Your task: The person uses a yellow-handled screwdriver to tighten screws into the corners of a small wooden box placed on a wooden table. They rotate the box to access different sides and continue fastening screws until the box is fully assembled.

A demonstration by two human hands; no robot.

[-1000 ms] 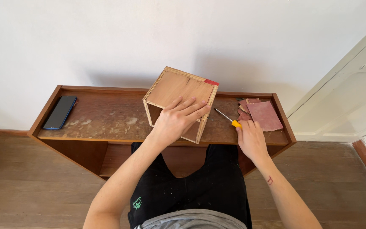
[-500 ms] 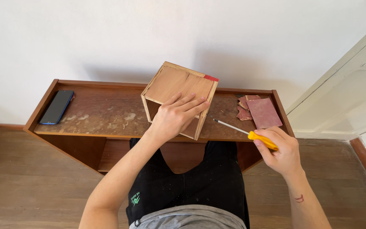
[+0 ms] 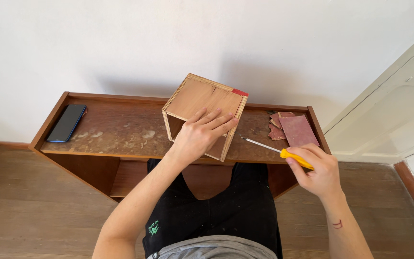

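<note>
A small open wooden box (image 3: 198,98) with a red patch at one corner stands tilted on a low wooden table (image 3: 116,132). My left hand (image 3: 201,134) lies flat on the box's near top face, fingers spread, holding it steady. My right hand (image 3: 315,171) is closed around the yellow handle of a screwdriver (image 3: 275,149), lifted off the table to the right of the box. The thin metal shaft points left toward the box, its tip a short gap from the box's right side.
A dark phone (image 3: 66,123) lies at the table's left end. Reddish sandpaper sheets (image 3: 295,129) lie at the right end. A white wall is behind, a white door (image 3: 394,115) at right, wooden floor below. My legs in black trousers are under the table edge.
My right hand picked the screwdriver up from the table near the sandpaper and drew it back toward me and to the right. My left hand stayed on the box.
</note>
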